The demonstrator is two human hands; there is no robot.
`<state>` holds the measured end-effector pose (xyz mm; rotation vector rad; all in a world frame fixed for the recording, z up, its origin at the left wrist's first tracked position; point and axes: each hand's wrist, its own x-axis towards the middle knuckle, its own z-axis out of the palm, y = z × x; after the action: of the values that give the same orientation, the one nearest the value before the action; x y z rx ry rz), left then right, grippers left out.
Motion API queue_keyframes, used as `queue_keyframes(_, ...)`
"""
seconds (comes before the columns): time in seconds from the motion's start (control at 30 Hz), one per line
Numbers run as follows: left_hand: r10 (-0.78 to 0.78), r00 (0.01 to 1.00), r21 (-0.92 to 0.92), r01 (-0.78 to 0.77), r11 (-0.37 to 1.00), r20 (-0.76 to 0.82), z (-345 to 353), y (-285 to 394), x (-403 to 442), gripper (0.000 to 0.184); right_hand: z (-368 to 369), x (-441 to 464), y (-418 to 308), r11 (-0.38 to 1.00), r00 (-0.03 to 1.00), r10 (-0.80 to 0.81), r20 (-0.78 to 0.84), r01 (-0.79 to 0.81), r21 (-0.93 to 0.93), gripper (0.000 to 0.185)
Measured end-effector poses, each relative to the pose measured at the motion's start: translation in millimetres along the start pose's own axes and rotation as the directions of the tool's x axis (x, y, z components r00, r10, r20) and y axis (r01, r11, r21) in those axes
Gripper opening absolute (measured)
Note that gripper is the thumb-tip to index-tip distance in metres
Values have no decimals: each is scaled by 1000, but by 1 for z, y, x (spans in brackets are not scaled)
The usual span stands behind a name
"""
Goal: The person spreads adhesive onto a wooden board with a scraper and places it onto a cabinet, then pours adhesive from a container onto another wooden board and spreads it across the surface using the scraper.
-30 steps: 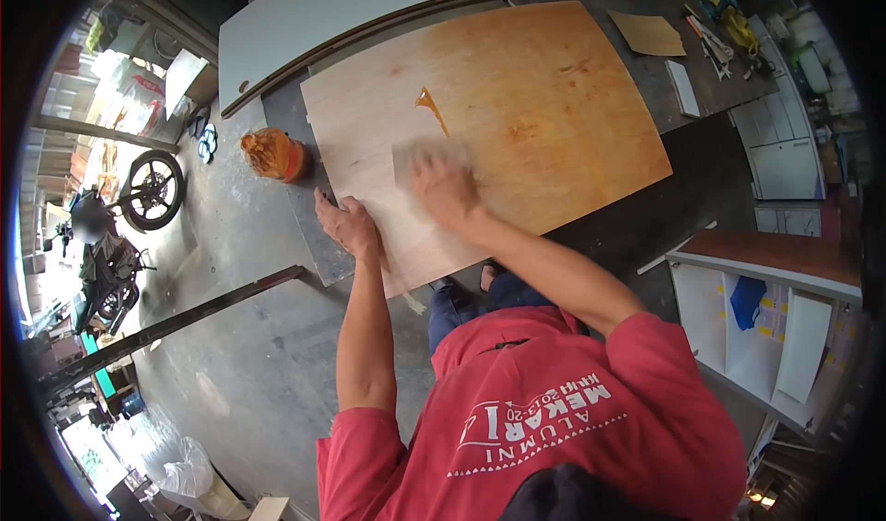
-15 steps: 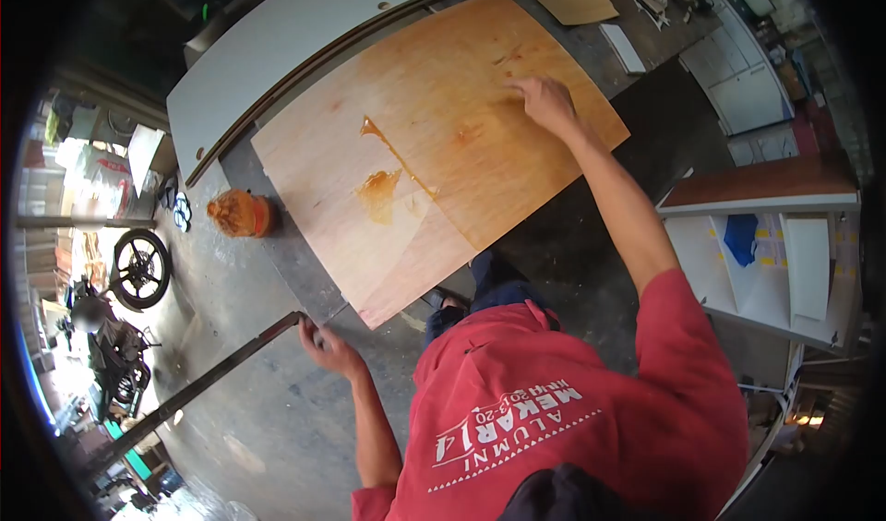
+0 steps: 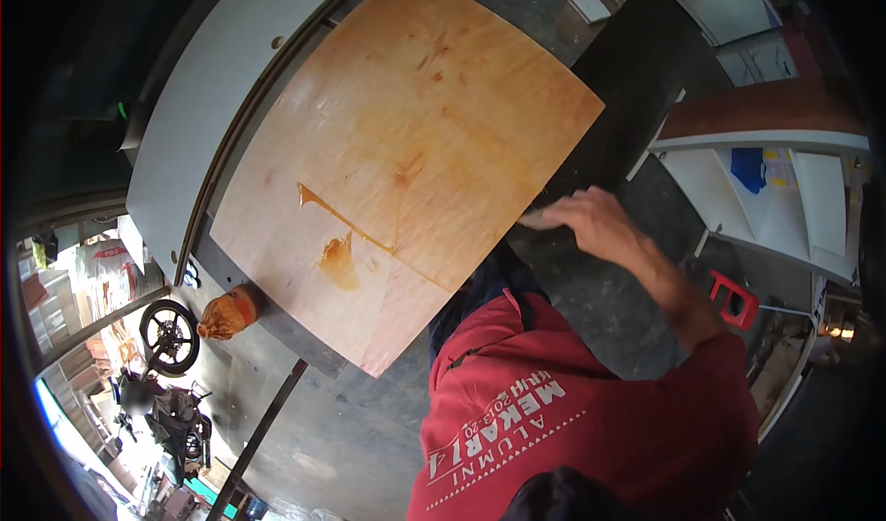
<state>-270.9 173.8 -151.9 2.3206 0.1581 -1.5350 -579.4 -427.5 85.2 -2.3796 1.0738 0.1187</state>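
A thin wood panel (image 3: 369, 87) lies flat in front of me. Amber glue is smeared thinly over its far part, with a thick line of glue (image 3: 346, 218) and a glue puddle (image 3: 339, 263) on the paler near part. Just off the panel's right near edge, my right hand (image 3: 595, 226) is closed on a small pale flat spreader (image 3: 537, 219), partly blurred and covered by the fingers. My left hand is out of view. An orange, glue-coated can (image 3: 230, 313) stands beside the panel's left corner.
A long white board (image 3: 212, 96) lies beyond the panel. To the right stands an open white cabinet (image 3: 803, 189), with a red stool (image 3: 734, 299) near it. A dark bar (image 3: 263, 429) extends at lower left, near a motorcycle (image 3: 175, 424) and a wheel (image 3: 171, 336).
My right hand has come from the panel's far right part back past its near edge. My left hand has left view. The view has turned and shifted.
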Motion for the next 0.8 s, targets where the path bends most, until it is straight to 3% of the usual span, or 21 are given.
queue_keyframes(0.1, 99, 994, -52, -97, 994, 35, 3, 30, 16, 46, -22, 25, 23, 994, 932, 106, -347, -106, 18, 31)
queue_keyframes(0.13, 140, 989, -65, -137, 988, 49, 2, 41, 21, 46, -15, 39, 43, 990, 850, 111, -515, -137, -13, 29)
queue_keyframes(0.17, 187, 981, -85, -183, 980, 53, 0, 51, 26, 46, -28, 52, 36, 974, 826, 209, -523, -221, 41, 26)
queue_keyframes(0.2, 233, 971, -110, -227, 968, 49, -1, 60, 29, 47, -23, 67, 36, 978, 823, 198, -533, -204, 49, 26)
queue_keyframes(0.27, 282, 959, -185, -274, 944, 14, -10, 75, 34, 47, 2, 96, 32, 915, 837, 335, -431, -398, -62, 24)
queue_keyframes(0.37, 157, 982, -471, -189, 861, -108, -32, 87, 38, 51, 56, 139, -22, 926, 822, 269, -502, -364, -100, 22)
queue_keyframes(0.5, 204, 970, -463, -241, 853, -129, -48, 65, 43, 54, 89, 183, -129, 969, 841, 185, -509, -244, -50, 24)
queue_keyframes(0.6, 218, 969, -525, -244, 815, -113, -48, 8, 77, 51, 115, 233, -202, 980, 816, 187, -547, -194, 46, 20)
queue_keyframes(0.63, 300, 950, -478, -306, 823, -92, -49, -19, 88, 50, 116, 250, -225, 985, 818, 159, -553, -169, 32, 20)
queue_keyframes(0.7, 430, 900, -415, -417, 809, -65, -50, -69, 105, 48, 114, 283, -260, 998, 881, 1, -472, 29, 55, 17)
queue_keyframes(0.73, 471, 877, -432, -464, 773, -98, -49, -95, 111, 48, 116, 298, -267, 998, 883, -26, -468, 51, 42, 17)
queue_keyframes(0.8, 537, 821, -457, -560, 691, -194, -43, -139, 112, 47, 124, 324, -282, 961, 874, -259, -412, 191, -200, 17)
